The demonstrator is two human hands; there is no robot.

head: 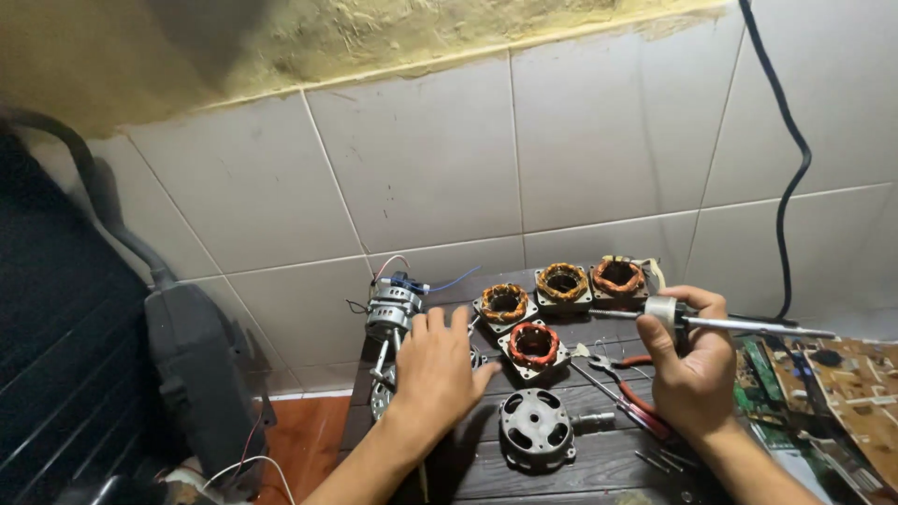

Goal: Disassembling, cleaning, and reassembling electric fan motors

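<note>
On a dark bench against tiled wall, four stators sit grouped within reach. The left hand lies open, steadying a motor; the right hand grips a long tool, held level over red-handled pliers.

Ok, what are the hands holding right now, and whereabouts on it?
The right hand grips a long metal tool near its grey collar, shaft pointing right. The left hand holds nothing; it rests flat on the dark table beside a motor.
</note>
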